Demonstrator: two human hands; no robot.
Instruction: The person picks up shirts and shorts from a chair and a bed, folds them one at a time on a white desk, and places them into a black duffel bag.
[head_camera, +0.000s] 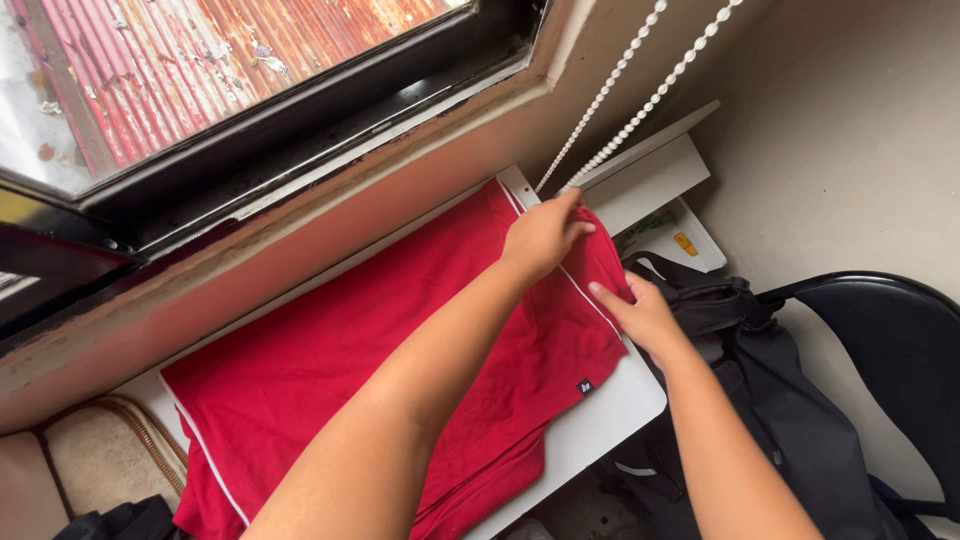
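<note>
A red garment (330, 370) with thin white piping lies spread over a white table (610, 410) under a window. My left hand (545, 235) reaches across it and pinches the cloth at its far right corner. My right hand (640, 312) holds the right edge of the same cloth just below, with the fabric bunched up between the two hands. A small dark tag (585, 386) shows near the garment's front right corner.
A black bag (770, 400) sits on a black chair (890, 330) right of the table. Two white bead cords (640, 90) hang by the wall. White shelving (650, 180) stands behind the table. The window (200, 70) with its dark frame runs along the left.
</note>
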